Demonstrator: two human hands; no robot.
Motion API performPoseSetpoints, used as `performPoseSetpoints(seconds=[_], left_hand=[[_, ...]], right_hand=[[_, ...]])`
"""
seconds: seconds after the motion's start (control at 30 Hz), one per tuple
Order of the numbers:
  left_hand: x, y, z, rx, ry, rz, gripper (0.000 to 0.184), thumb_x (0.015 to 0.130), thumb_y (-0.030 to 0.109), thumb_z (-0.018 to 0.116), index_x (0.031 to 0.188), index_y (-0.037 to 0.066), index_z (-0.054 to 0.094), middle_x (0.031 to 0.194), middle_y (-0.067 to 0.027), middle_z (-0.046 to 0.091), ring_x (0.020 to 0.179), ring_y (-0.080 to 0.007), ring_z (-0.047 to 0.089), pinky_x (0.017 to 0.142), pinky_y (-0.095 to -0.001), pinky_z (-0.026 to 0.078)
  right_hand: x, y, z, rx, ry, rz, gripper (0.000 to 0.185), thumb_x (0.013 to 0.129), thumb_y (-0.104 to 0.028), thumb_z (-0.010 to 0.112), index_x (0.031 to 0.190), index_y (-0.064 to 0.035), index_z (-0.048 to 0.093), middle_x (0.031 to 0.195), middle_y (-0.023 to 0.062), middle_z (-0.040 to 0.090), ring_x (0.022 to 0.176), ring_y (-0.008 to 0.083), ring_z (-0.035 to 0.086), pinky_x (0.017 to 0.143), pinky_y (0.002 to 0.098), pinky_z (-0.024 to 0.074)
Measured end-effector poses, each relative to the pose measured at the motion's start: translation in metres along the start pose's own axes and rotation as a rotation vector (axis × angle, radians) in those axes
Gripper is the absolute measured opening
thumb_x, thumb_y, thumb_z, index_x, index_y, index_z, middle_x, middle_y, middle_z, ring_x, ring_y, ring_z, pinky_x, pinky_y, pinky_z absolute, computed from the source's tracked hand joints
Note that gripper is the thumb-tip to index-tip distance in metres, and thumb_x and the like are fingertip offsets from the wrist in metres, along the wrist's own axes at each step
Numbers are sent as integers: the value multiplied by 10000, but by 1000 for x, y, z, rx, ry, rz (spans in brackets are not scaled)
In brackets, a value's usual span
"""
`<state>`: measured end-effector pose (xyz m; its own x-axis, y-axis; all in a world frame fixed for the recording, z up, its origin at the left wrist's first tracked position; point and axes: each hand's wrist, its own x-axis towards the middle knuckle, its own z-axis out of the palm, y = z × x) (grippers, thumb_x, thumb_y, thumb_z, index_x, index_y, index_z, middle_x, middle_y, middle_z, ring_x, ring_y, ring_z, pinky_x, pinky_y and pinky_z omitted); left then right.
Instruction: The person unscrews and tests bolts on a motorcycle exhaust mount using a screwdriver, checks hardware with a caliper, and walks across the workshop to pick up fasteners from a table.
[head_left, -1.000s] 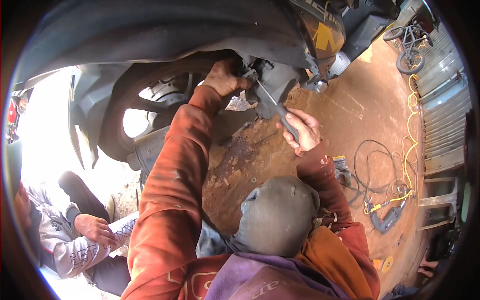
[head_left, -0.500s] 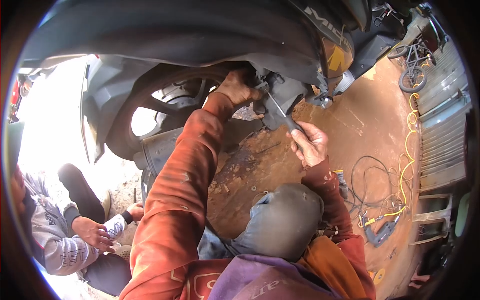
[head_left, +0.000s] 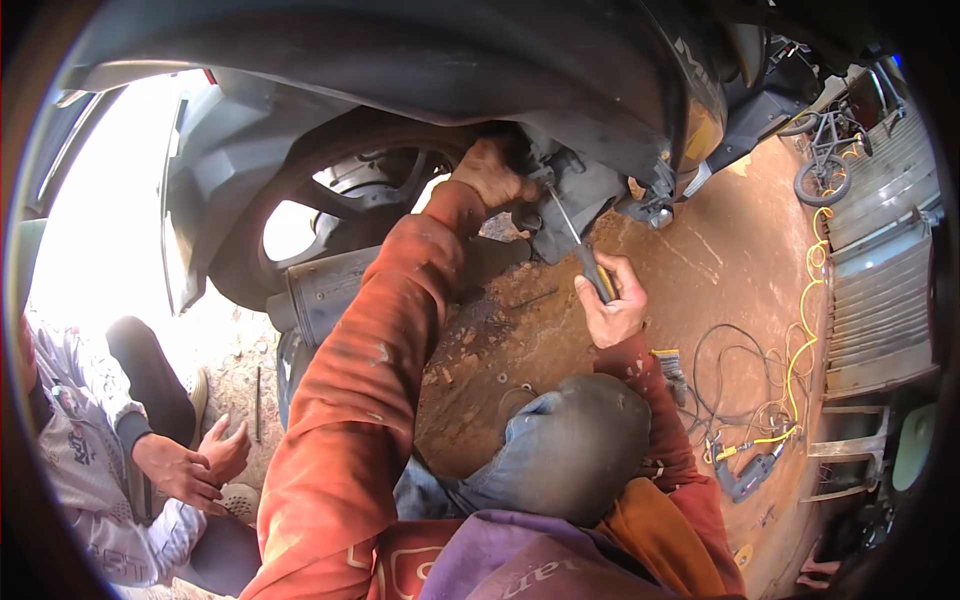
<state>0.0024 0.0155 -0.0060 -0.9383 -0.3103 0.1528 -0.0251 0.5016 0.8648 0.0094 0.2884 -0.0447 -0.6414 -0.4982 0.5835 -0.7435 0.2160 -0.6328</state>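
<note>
My right hand (head_left: 612,302) grips the dark and yellow handle of a screwdriver (head_left: 590,268). Its metal shaft points up and left, and the tip meets a part beneath the motorbike body (head_left: 400,60). Beside that tip, my left hand (head_left: 490,175) reaches in between the rear wheel (head_left: 240,235) and the grey engine housing (head_left: 575,200). Its fingertips are partly hidden by the housing and shadow, so what they hold is unclear. The exhaust (head_left: 325,295) lies left of my left forearm.
Another person sits at lower left, both hands (head_left: 195,465) near each other. On the brown ground at right are a drill (head_left: 748,478), a yellow coiled hose (head_left: 805,350), black cable and a striped glove (head_left: 670,375). A small bicycle (head_left: 825,165) stands at upper right.
The view has shifted, moving the motorbike rightward in the frame. My right hand has changed its hold on the screwdriver handle, showing its yellow part. The other person's hands have come together.
</note>
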Motion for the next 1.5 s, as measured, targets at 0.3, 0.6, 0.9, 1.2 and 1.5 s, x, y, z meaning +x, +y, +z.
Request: performPoseSetpoints(seconds=[0.3, 0.6, 0.9, 1.2, 1.5], left_hand=[[-2, 3, -6, -131, -72, 13, 569, 659, 375, 718, 1108, 28, 674, 1069, -224, 675, 994, -373, 643, 875, -402, 507], [35, -43, 33, 425, 320, 194, 198, 758, 224, 608, 854, 73, 690, 899, -185, 688, 860, -386, 662, 746, -440, 540], [24, -31, 22, 341, 288, 181, 253, 770, 222, 609, 944, 65, 705, 952, -207, 689, 903, -373, 667, 810, -413, 548], [18, -16, 18, 397, 263, 112, 236, 783, 208, 592, 923, 51, 697, 949, -215, 683, 936, -391, 653, 833, -438, 535], [20, -11, 17, 402, 325, 115, 236, 774, 199, 612, 936, 52, 701, 985, -213, 682, 963, -395, 647, 840, -438, 534]], right_hand=[[20, -19, -26, 678, -67, 870, 170, 836, -9, 615, 982, 22, 533, 806, 145, 613, 503, 109, 521, 341, 201, 324], [9, -40, -15, -177, -67, 77, 311, 818, 34, 667, 1111, 15, 564, 946, 108, 601, 805, 230, 621, 709, 333, 503], [14, -23, -31, 762, -108, 768, 304, 889, -117, 688, 1127, 52, 602, 925, 92, 659, 635, 93, 582, 475, 215, 455], [16, -30, -25, 667, -49, 664, 272, 906, -84, 660, 1143, 39, 612, 840, 106, 672, 556, 85, 561, 441, 189, 395], [13, -36, -16, -244, -60, 3, 333, 813, -30, 679, 1130, 40, 605, 1016, 202, 619, 917, 388, 610, 811, 382, 505]])
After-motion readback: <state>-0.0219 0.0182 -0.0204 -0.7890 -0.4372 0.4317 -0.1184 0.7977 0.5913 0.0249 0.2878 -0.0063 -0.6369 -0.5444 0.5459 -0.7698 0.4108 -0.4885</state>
